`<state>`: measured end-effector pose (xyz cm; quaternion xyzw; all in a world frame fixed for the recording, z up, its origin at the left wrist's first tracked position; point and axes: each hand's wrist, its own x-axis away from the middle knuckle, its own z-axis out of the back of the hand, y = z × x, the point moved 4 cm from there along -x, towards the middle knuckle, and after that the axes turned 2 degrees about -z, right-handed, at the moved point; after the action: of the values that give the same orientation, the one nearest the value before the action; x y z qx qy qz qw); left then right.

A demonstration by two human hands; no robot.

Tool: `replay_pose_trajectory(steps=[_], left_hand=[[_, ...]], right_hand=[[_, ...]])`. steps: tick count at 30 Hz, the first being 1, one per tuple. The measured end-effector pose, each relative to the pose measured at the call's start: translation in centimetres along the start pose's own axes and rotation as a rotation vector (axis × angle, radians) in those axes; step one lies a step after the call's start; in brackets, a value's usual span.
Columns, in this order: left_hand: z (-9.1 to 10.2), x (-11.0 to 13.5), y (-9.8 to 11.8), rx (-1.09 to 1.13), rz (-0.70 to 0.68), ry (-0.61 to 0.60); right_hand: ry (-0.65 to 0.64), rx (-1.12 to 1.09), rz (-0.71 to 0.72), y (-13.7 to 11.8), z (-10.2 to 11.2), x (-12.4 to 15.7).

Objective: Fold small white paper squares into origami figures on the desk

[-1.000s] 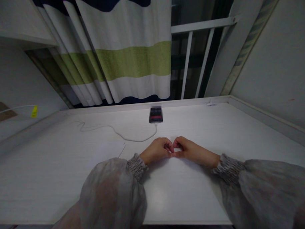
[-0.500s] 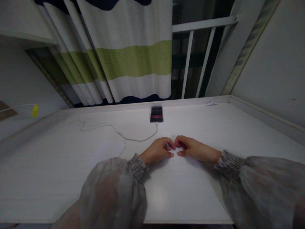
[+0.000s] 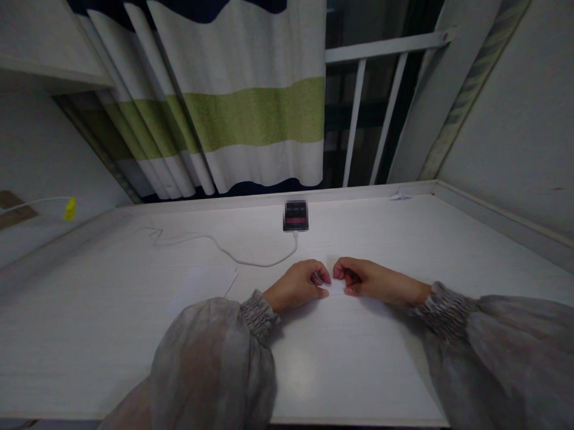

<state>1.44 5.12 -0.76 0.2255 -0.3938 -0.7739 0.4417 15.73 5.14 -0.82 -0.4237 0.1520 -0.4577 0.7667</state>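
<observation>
At the middle of the broad white desktop, a small flat piece of white paper lies between the left hand and the right hand. Fingers of both hands are curled, each thumb a narrow gap from its forefinger, at opposite ends of the paper; whether it is pinched cannot be told. Desktop surface extends from the hands to the near edge and rightward to the raised white border. Beyond the hands, a thin white cable meets a dark rectangular device near the back edge
</observation>
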Motion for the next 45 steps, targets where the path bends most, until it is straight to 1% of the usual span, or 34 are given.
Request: replay_pose_trajectory(steps=[3,5,6,8,10,12,15,17,19,21,24,26,29,34,37,39,40,42,45], left_hand=[[0.0,0.0,-0.1,-0.007,-0.023,0.005],[0.1,0.1,-0.1,-0.019,-0.049,0.012],[0.1,0.1,-0.1,-0.026,-0.071,0.014],[0.2,0.3,0.1,-0.047,-0.131,0.015],[0.3,0.5,0.4,-0.082,-0.220,0.005],[0.3,0.7,0.7,-0.141,-0.327,-0.005],[0.3,1.0,1.1,-0.295,-0.478,0.013],[0.3,1.1,1.3,-0.433,-0.546,0.034],[0.2,1.2,1.6,-0.574,-0.581,0.041],[0.1,1.1,1.9,-0.695,-0.582,0.032],[-0.2,1.1,2.2,-0.793,-0.543,-0.017],[-0.2,1.2,2.2,-0.781,-0.514,-0.049],[-0.1,1.2,2.1,-0.670,-0.501,-0.070],[0.1,1.3,2.0,-0.505,-0.522,-0.097],[0.1,1.2,1.8,-0.442,-0.525,-0.094],[0.0,1.1,1.4,-0.398,-0.517,-0.080],[0.0,1.0,1.3,-0.382,-0.511,-0.070],[0.0,0.9,1.0,-0.366,-0.500,-0.052],[0.0,1.0,1.0,-0.369,-0.510,-0.036]], right_hand=[[-0.081,-0.089,0.072,0.1,0.4,0.5],[-0.071,-0.089,0.133,0.0,0.8,0.9],[-0.041,-0.043,0.169,-0.1,1.0,1.2],[0.027,0.122,0.254,-0.6,1.2,1.7],[0.012,0.292,0.336,-1.2,0.8,2.1],[0.012,0.410,0.378,-1.6,0.5,2.3],[0.052,0.584,0.406,-2.0,0.1,2.5],[0.071,0.715,0.430,-2.3,-0.3,2.7],[0.084,0.816,0.457,-2.5,-0.8,2.9],[0.098,0.870,0.471,-2.8,-1.3,3.1],[0.083,0.875,0.491,-3.0,-1.8,3.2],[0.064,0.847,0.502,-3.2,-2.1,3.4],[0.033,0.788,0.534,-3.4,-2.5,3.6],[0.015,0.680,0.563,-3.7,-2.8,3.7],[0.016,0.570,0.571,-3.4,-2.2,3.6],[0.062,0.514,0.540,-2.9,-1.3,3.3],[0.098,0.503,0.529,-2.6,-0.8,3.1],[0.129,0.500,0.519,-2.1,0.0,2.8],[0.126,0.486,0.513,-1.6,0.4,2.3]])
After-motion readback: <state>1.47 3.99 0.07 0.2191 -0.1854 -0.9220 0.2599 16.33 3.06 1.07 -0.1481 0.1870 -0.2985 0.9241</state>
